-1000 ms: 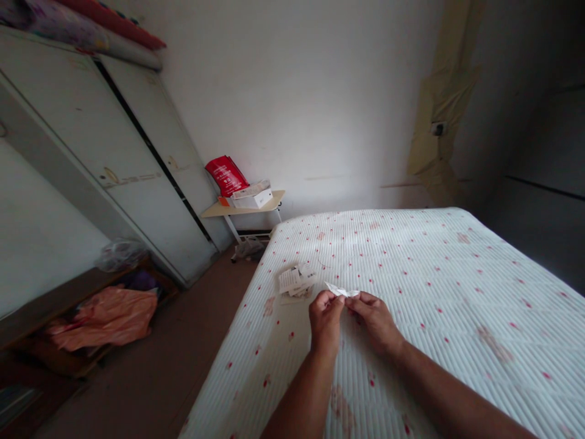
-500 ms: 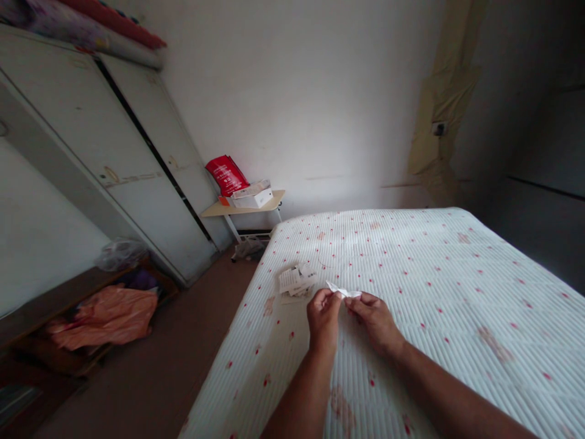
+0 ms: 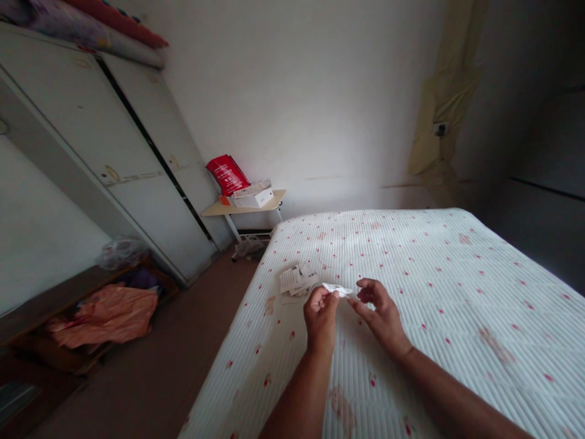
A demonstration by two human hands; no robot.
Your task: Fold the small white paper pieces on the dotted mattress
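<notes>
Between thumb and fingers, my left hand pinches a small piece of folded white paper above the bed. Just to its right, my right hand has its thumb and fingers spread apart, the thumb tip close to the paper's right end. Whether that thumb touches the paper I cannot tell. Beyond my left hand, a few printed papers lie in a loose pile on the white quilted bedspread, which carries small red and pinkish figures.
A small table at the far left corner of the bed bears a red bag and a white box. Grey cabinets line the left wall. An orange cloth or bag lies on a low wooden unit.
The fingers of my right hand have come off the paper and spread apart. My left hand still pinches the paper and has shifted slightly left.
</notes>
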